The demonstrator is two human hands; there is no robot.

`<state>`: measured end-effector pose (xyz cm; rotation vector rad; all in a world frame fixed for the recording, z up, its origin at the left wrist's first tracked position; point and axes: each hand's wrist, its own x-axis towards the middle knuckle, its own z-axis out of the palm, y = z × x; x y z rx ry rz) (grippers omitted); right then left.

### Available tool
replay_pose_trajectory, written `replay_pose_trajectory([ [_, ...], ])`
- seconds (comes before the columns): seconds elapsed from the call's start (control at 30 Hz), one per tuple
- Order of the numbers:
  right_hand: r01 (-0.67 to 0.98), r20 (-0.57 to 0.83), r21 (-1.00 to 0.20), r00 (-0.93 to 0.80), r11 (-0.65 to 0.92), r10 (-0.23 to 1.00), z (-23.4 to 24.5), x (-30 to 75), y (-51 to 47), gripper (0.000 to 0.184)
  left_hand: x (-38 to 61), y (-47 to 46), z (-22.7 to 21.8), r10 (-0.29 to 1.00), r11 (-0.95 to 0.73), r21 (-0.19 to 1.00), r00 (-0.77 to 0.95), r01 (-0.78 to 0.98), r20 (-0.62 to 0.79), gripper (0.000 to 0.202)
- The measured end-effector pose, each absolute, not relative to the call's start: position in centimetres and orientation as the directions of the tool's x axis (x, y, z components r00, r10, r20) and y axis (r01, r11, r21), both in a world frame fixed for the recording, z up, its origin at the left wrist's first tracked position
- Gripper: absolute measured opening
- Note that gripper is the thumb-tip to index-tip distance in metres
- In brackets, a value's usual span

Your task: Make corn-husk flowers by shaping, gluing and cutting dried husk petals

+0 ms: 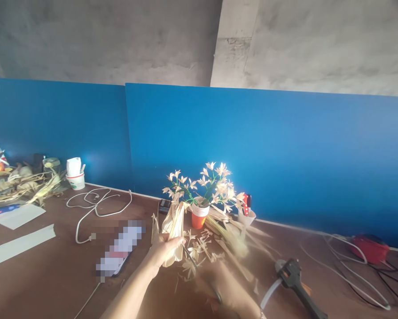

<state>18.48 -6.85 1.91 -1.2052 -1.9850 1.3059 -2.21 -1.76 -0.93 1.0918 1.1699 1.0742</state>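
Note:
My left hand [164,250] is closed around a bundle of pale dried corn husks [175,221], held upright over the table. Smeared by motion, my right hand [220,283] grips a pair of dark scissors [189,257]; their blade points toward the lower edge of the husks. Whether the blade touches the husk I cannot tell. Small cut husk petals [197,248] lie scattered between and beyond my hands. Just behind them, an orange and white paper cup [199,218] holds green stems with pale husk flowers [220,186]. More loose husks [232,237] spread to its right.
A glue gun [294,277] lies at right, near cables and a red pouch [370,249]. A phone [121,252], its screen blurred out, lies at left beside a white cable [95,206]. Husk piles [33,184] and a cup [76,181] stand farther left. A blue partition [252,146] borders the table.

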Motion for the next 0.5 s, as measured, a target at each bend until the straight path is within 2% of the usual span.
replay_pose_trajectory([
  [0.17, 0.413, -0.053, -0.893, -0.497, 0.182, 0.866, 2.4, 18.3, -7.0, 0.018, -2.0, -1.9, -0.8, 0.988, 0.147, 0.984, 0.072, -0.103, -0.14, 0.024],
  [0.4, 0.399, -0.093, -0.905, -0.518, 0.144, 0.85, 2.6, 18.6, -6.9, 0.019, -1.8, -2.3, 0.0, 0.992, 0.12, 0.987, 0.04, -0.104, -0.117, 0.023],
  [0.5, 0.37, -0.106, -0.923, -0.508, 0.105, 0.855, 1.8, 18.7, -6.7, 0.015, -1.7, -2.3, 0.1, 0.99, 0.123, 0.982, -0.056, -0.145, -0.133, 0.026],
])
